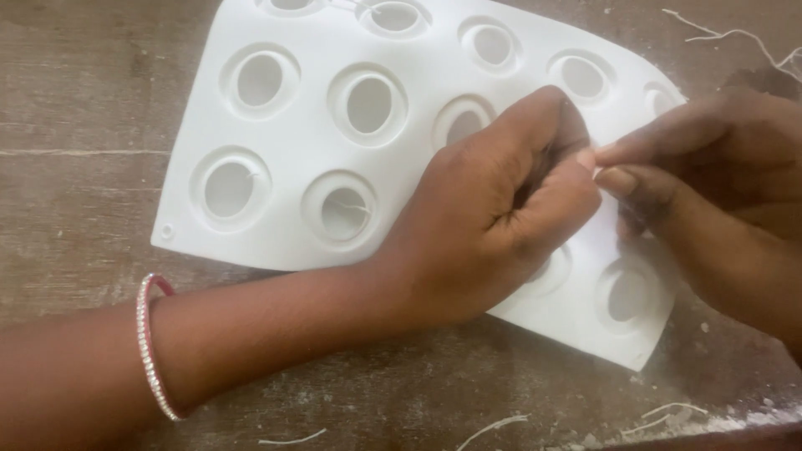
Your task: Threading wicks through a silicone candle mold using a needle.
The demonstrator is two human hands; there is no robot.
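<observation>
Head view looks straight down on a white tray (pixel 276 209) full of round holes, lying flat on a dusty brown table (pixel 75 125). Left hand (pixel 493 217) sits curled on the tray's right half, fingers folded in tight, thumb meeting the right hand (pixel 710 184) at the fingertips. Right hand's thumb and forefinger are pressed together there; what they pinch is too small to tell. A beaded bangle (pixel 150 347) rings the left wrist. White shavings (pixel 668 413) litter the table's near edge.
</observation>
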